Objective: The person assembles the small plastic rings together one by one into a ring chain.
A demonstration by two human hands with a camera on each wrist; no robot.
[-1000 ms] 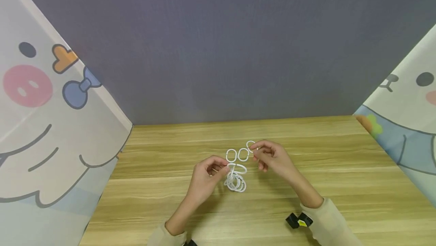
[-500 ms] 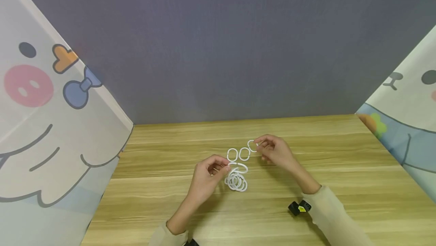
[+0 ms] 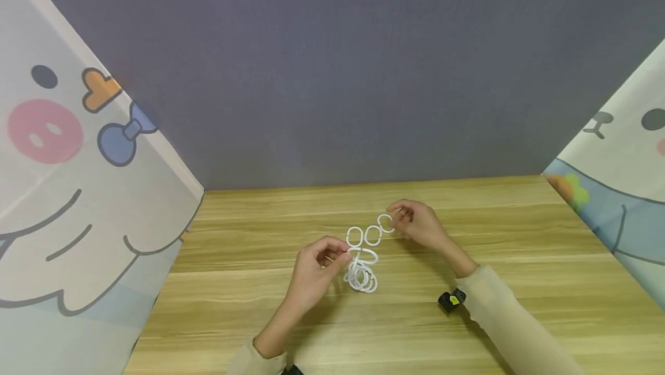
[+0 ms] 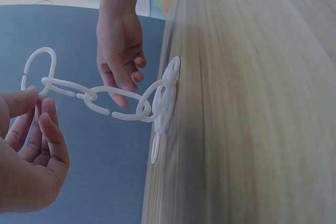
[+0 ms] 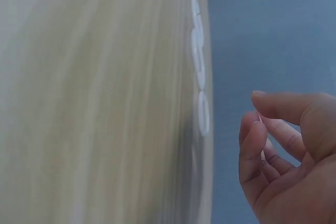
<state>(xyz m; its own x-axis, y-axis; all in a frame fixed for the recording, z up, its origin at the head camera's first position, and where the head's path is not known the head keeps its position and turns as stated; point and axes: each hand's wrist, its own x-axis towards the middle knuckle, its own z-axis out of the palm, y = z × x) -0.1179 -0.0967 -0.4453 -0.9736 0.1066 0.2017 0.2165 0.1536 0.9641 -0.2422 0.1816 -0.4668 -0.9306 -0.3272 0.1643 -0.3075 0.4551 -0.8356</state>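
Observation:
My left hand (image 3: 312, 277) pinches the end link of a white plastic ring chain (image 4: 113, 91) between thumb and fingers. In the left wrist view, several joined split links slope from that hand down to the tabletop. More links of the chain lie heaped on the table (image 3: 372, 290). Three white rings lie flat beyond the heap: one nearest the left hand (image 3: 348, 237), one in the middle (image 3: 366, 235), one farthest right (image 3: 380, 217). Beside that last ring hovers my right hand (image 3: 422, 226), fingers loosely bent, thumb apart, holding nothing in the right wrist view (image 5: 294, 156).
The wood-grain tabletop (image 3: 249, 219) ends at a grey back wall (image 3: 332, 75). Cartoon-printed panels stand at the left (image 3: 119, 202) and right (image 3: 623, 173). A small black camera (image 3: 449, 301) sits by the right sleeve (image 3: 493, 300).
My right hand has let go of the farthest right ring, which now lies on the table, and has drawn slightly up and away. The left hand has stayed nearly still with the chain.

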